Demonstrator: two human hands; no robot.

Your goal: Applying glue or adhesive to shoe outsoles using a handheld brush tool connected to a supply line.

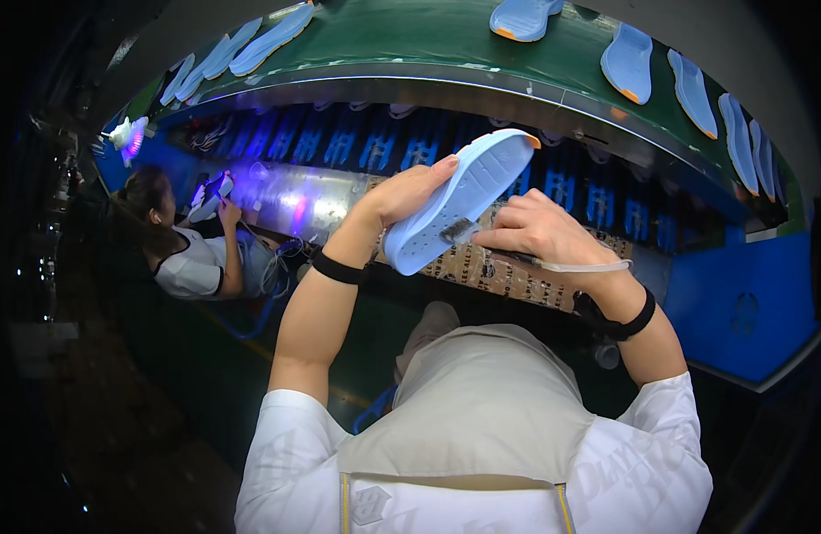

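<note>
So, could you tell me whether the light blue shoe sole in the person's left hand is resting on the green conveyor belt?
No, the left hand holds the light blue shoe sole up, clear of the green conveyor belt.

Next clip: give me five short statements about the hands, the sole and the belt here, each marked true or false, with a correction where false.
1. The left hand holds a light blue shoe sole. True.
2. The right hand is empty. False: it holds a brush with a pale handle, its dark bristle end against the sole.
3. The green conveyor belt carries more blue soles. True.
4. The sole in hand lies flat on the belt. False: it is held up in the air, tilted, in front of the belt.
5. Another person sits to the left, handling a shoe. True.
</note>
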